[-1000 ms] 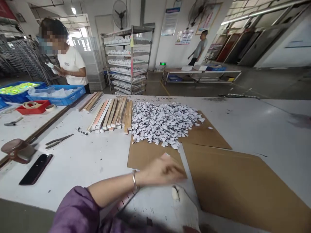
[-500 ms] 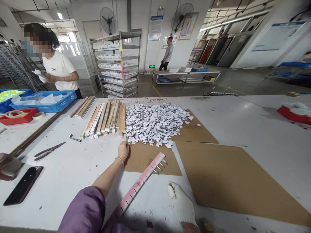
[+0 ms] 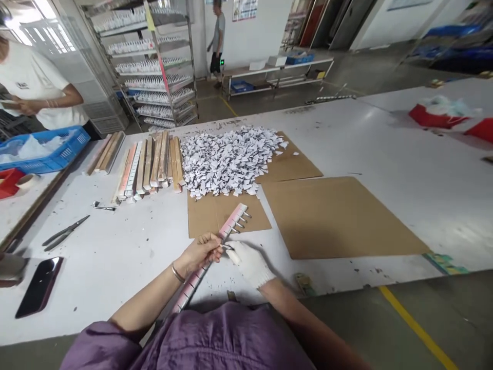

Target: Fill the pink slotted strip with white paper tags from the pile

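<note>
Both hands (image 3: 225, 254) on pink strip (image 3: 215, 252) w/ pins.

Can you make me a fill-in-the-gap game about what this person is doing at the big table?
1. The right hand wears a white ____.
2. Both hands meet at a long pink ____ with metal pins.
3. The heap of small paper pieces lies partly on brown ____.
4. Left of the left hand, a black ____ lies near the table edge.

Missing words: glove; strip; cardboard; phone

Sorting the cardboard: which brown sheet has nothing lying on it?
The largest cardboard sheet, right of the strip; the other two carry white paper pieces.
</note>
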Demonstrator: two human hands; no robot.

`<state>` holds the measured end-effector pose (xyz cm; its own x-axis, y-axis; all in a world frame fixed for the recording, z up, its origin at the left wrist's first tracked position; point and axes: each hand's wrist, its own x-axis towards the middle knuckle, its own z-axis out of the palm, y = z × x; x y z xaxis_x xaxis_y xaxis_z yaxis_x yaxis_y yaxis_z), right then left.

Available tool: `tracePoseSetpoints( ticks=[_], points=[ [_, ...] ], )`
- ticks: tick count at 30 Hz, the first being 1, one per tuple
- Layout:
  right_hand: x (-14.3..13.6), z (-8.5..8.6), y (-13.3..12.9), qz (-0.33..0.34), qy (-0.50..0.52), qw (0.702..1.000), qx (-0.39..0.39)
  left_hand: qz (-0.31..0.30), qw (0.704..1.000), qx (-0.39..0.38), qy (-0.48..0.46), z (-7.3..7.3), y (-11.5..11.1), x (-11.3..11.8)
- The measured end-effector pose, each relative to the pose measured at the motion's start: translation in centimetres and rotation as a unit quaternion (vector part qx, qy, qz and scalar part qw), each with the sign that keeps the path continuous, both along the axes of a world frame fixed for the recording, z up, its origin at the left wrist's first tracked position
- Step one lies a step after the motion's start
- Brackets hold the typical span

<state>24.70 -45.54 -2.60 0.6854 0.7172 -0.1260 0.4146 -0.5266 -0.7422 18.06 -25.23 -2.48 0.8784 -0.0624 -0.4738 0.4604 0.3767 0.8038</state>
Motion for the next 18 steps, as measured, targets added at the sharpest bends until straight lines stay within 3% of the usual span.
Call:
tracePoseSetpoints(
  ticks=[1, 3, 6, 10, 15, 18],
  points=[
    [-0.4, -0.4, -0.2, -0.002, 0.009, 1.0, -0.002, -0.01, 0.996, 0.075, -0.057, 0.1, -0.2, -0.4],
    [-1.1, -1.5, -0.4, -0.016, 0.02, 1.0, -0.009, -0.031, 0.959, 0.228, -0.166, 0.2, -0.6, -0.9],
    [-1.8, -2.9, -0.3, -0.033, 0.046, 0.998, -0.005, -0.019, 0.907, 0.348, -0.236, -0.5, -1.7, -1.3],
    [-2.5, -3.0, -0.5, -0.028, 0.111, 0.993, 0.003, 0.012, 0.871, 0.422, -0.251, -3.0, -3.5, -1.4],
    [-2.5, -3.5, -0.1, -0.106, 0.256, 0.96, 0.026, 0.007, 0.871, 0.432, -0.235, -5.1, -4.0, -1.2],
    [-1.1, -5.1, -0.1, -0.113, 0.155, 0.981, -0.031, 0.02, 0.861, 0.452, -0.232, -5.4, -3.1, -0.3]
  ],
)
